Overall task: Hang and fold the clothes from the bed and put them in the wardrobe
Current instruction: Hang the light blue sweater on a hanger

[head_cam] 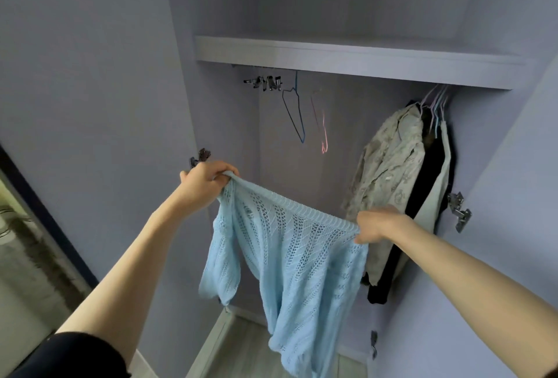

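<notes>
A light blue open-knit sweater (pixel 296 263) hangs stretched between my two hands in front of the open wardrobe (pixel 356 57). My left hand (pixel 202 181) grips one end of its ribbed edge, raised at the left. My right hand (pixel 377 225) grips the other end, lower and to the right. The rest of the sweater dangles down toward the wardrobe floor. Under the wardrobe shelf hang an empty blue hanger (pixel 294 114) and an empty pink hanger (pixel 321 124).
Clip hangers (pixel 267 83) bunch at the left under the shelf. A pale patterned garment (pixel 389 172) and dark clothes (pixel 422 196) hang at the right. Both doors stand open, with hinges (pixel 459 211) on the right one. A mirror (pixel 27 256) is at far left.
</notes>
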Demonstrator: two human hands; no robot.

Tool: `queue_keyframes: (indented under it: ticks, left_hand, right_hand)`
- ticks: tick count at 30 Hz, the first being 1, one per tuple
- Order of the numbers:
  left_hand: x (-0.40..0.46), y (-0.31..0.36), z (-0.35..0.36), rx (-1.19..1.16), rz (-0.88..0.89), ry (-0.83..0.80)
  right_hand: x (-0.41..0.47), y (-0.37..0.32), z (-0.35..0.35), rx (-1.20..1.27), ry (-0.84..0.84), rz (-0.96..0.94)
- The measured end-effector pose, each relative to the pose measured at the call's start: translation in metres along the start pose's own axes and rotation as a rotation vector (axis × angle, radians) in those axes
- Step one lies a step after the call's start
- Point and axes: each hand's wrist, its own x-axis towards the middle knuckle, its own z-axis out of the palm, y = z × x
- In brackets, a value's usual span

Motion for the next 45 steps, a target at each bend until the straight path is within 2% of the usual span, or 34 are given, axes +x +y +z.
queue_keyframes:
  ticks: [3, 10, 13, 15, 17, 18, 21, 24, 28, 30, 35, 45]
  left_hand:
    - [-0.005, -0.01, 0.008, 0.272, 0.008, -0.034]
    - [-0.013, -0.025, 0.023, 0.512, 0.198, -0.025]
    - [-0.015, -0.025, 0.028, 0.493, 0.231, -0.041]
    - [-0.015, -0.022, 0.029, 0.458, 0.264, -0.055]
    - [-0.014, -0.017, 0.026, 0.416, 0.294, -0.05]
    - [-0.013, -0.014, 0.024, 0.393, 0.31, -0.045]
    - [-0.011, -0.003, 0.019, 0.328, 0.366, -0.038]
    - [-0.011, 0.002, 0.018, 0.296, 0.392, -0.002]
    - [-0.012, -0.012, 0.016, 0.363, 0.368, 0.028]
    - [-0.013, -0.019, 0.02, 0.398, 0.352, 0.039]
    - [-0.017, -0.028, 0.03, 0.409, 0.352, 0.058]
    - [-0.021, -0.043, 0.045, 0.44, 0.302, 0.042]
  right_hand:
    - [-0.003, 0.01, -0.02, -0.085, 0.048, 0.117]
    - [-0.005, 0.026, -0.034, 0.043, 0.009, 0.187]
    - [-0.004, 0.029, -0.027, 0.093, 0.001, 0.183]
    - [-0.003, 0.03, -0.019, 0.109, 0.138, 0.21]
    - [-0.004, 0.031, -0.009, 0.03, 0.313, 0.249]
    - [-0.004, 0.032, -0.002, -0.027, 0.347, 0.261]
    - [0.002, 0.035, 0.015, -0.222, 0.29, 0.24]
    - [0.009, 0.031, 0.027, -0.305, 0.242, 0.134]
    - [0.011, 0.026, 0.028, -0.321, 0.35, -0.038]
    - [0.011, 0.023, 0.027, -0.383, 0.331, -0.094]
    - [0.011, 0.014, 0.032, -0.501, 0.258, -0.126]
    - [0.007, 0.027, 0.023, -0.395, 0.17, -0.021]
